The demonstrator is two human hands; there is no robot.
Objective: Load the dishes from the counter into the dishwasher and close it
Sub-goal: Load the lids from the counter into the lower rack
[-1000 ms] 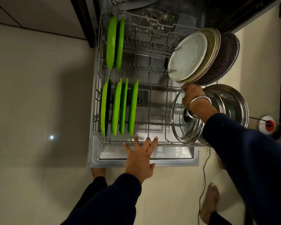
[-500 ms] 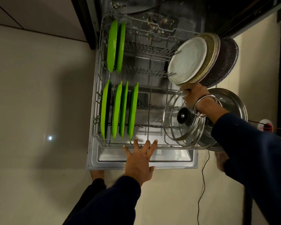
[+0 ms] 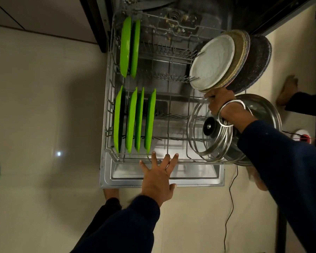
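My left hand (image 3: 158,177) lies flat with its fingers (image 3: 154,157) spread and straight, tips touching the front rim of the rack (image 3: 109,114) at 6 o'clock. My right hand (image 3: 219,103) sits at 3 o'clock with its fingers curled over the top edge of the glass lid (image 3: 202,136), gripping it; a metal bangle (image 3: 226,114) rings that wrist. The lid stands on edge in the rack's right side, its black knob (image 3: 209,126) facing left. Just behind it, toward 3 o'clock, a steel lid (image 3: 263,114) leans on edge as well. Above my right hand, at 1 o'clock, a grey plate (image 3: 212,63) leans against tan plates (image 3: 242,52) and a dark speckled pan (image 3: 257,63). On the rack's left, four green plates (image 3: 131,121) stand upright at 9 o'clock, and two more greens (image 3: 129,46) stand at 11 o'clock. The rack is pulled out over the open door (image 3: 161,183) of the dishwasher (image 3: 199,8), whose floor shows food scraps. A black cord (image 3: 230,198) trails over the floor (image 3: 35,106) at 5 o'clock. A bare foot (image 3: 286,90) shows at 3 o'clock, far right.
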